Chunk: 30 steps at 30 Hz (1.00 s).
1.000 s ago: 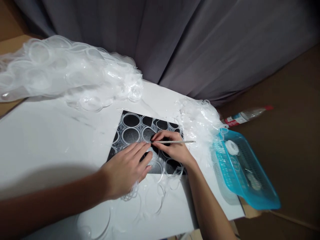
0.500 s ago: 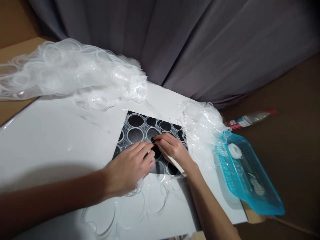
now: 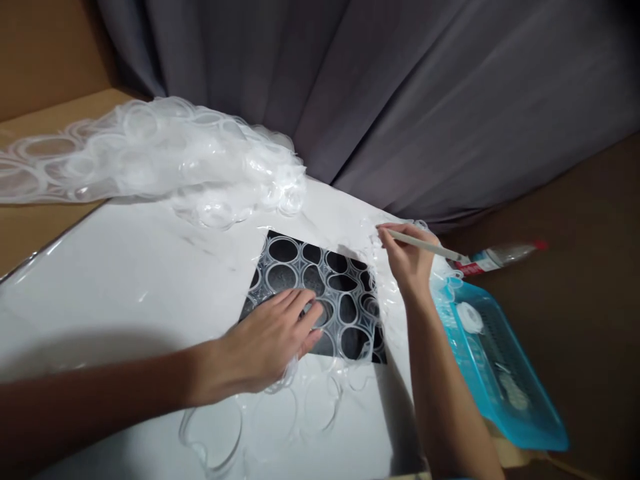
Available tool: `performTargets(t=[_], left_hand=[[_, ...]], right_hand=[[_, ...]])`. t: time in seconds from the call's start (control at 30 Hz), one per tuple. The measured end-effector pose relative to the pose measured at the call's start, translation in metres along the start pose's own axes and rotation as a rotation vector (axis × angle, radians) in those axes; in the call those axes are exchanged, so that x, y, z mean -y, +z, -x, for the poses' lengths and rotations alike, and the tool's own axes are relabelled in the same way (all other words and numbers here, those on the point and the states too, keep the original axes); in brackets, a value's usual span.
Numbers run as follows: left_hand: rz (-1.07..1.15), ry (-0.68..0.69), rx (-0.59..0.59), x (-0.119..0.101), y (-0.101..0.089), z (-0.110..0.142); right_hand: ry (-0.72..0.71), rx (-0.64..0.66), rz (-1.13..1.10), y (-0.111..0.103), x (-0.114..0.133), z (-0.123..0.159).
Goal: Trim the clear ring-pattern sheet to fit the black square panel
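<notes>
Left fingers [image 3: 295, 313]: loosely bent on ringed film [image 3: 300, 263], probably steadying it; grip underneath hidden | black sheet [image 3: 356, 341]: below them, apparently for contrast | right fingers [image 3: 393, 245]: pinching pale stick [image 3: 431, 246], seemingly for control, above plastic scraps [image 3: 391, 283]

Ring sheet [image 3: 300, 263] on mat [image 3: 283, 251], middle of bench [image 3: 170, 280]; rings [image 3: 241, 432] in front of mat. Heap [image 3: 200, 150] behind-left, running past bench edge. Second heap [image 3: 385, 275] right of mat. Basket [image 3: 473, 373] farther right, bundle [image 3: 470, 318] inside; bottle [image 3: 500, 256] behind basket. Curtain [image 3: 280, 73] behind.
</notes>
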<state>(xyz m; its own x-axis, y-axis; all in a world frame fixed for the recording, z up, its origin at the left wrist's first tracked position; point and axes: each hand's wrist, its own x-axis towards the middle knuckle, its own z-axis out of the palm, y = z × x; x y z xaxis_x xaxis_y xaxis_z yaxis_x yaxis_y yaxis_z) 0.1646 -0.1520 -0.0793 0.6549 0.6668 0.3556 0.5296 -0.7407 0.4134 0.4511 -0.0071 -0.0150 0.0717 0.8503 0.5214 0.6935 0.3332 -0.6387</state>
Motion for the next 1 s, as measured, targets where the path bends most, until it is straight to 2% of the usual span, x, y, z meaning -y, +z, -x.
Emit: performTargets(t=[0.07,0.17,0.23,0.37,0.43,0.5,0.6,0.7,0.77,0.87,0.9,1.0], left_hand=[[0.101,-0.064,-0.093,0.003,-0.002,-0.001],[0.225,-0.192,-0.320,0.010,-0.002,-0.002],[0.328,-0.266,-0.403,0.013,-0.002,-0.004],[0.523,-0.266,-0.367,0.013,-0.008,-0.007],[0.588,-0.256,-0.343,0.010,-0.013,-0.008],[0.649,-0.257,-0.377,0.007,-0.019,-0.008],[0.643,-0.168,-0.484,0.005,-0.029,-0.002],[0.479,-0.004,-0.485,0.007,-0.042,0.010],[0.381,0.039,-0.388,0.012,-0.048,0.022],[0.211,-0.057,-0.173,0.026,-0.049,0.042],[0.125,-0.093,-0.117,0.032,-0.047,0.048],[-0.109,-0.071,-0.033,0.045,-0.039,0.061]], right_hand=[[-0.022,0.174,-0.067,-0.011,0.027,0.021],[-0.028,0.411,-0.199,-0.020,0.070,0.054],[-0.033,0.549,-0.286,-0.023,0.093,0.070],[-0.028,0.757,-0.391,-0.026,0.115,0.082],[-0.041,0.863,-0.424,-0.029,0.116,0.081],[-0.059,0.943,-0.493,-0.029,0.112,0.078],[-0.025,0.883,-0.592,-0.017,0.102,0.073],[0.031,0.785,-0.533,0.010,0.095,0.071],[0.007,0.799,-0.477,0.031,0.091,0.074],[-0.081,0.829,-0.428,0.055,0.083,0.084],[-0.095,0.822,-0.413,0.060,0.079,0.088],[-0.086,0.788,-0.388,0.067,0.071,0.099]])
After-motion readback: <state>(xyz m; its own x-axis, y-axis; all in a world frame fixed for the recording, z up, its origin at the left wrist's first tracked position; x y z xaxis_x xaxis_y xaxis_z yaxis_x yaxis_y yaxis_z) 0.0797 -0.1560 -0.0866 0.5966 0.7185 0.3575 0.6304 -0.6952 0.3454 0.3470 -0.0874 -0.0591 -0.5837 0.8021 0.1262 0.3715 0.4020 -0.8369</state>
